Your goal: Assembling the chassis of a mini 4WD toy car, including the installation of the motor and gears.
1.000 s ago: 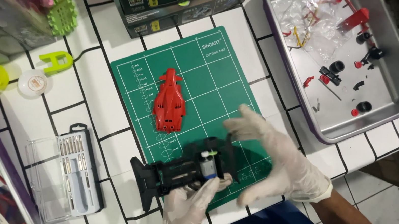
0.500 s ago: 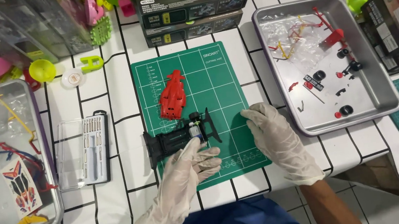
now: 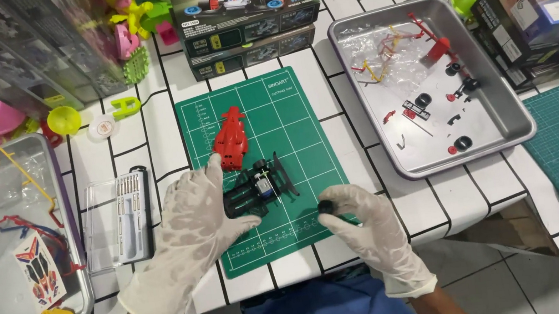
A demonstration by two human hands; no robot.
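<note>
Left hand: our gloved left hand (image 3: 193, 237) lies flat, fingers spread, over the near-left part of the green cutting mat (image 3: 288, 112), fingertips resting on the black toy car chassis (image 3: 258, 187); the grip is open, a press rather than a hold, apparently to keep the chassis from sliding.
Right hand: our gloved right hand (image 3: 368, 228) sits at the mat's near-right corner, thumb and forefinger pinched on a small black wheel (image 3: 326, 208), held just clear of the chassis.
Chassis: near the middle of the mat, lying crosswise, a small motor showing in its centre.
Red body shell: the red car body (image 3: 230, 140) lies on the mat's left half, just beyond our left fingertips, set apart from the chassis.
Right tray: a metal tray (image 3: 506, 127) toward the counter's right edge keeps loose wheels and red sprue bits together.
Left tray: another metal tray (image 3: 76, 277) at the left edge holds a sticker sheet and offcuts.
Tool case: a clear screwdriver case (image 3: 119, 220) lies between the left tray and the mat, within our reach.
</note>
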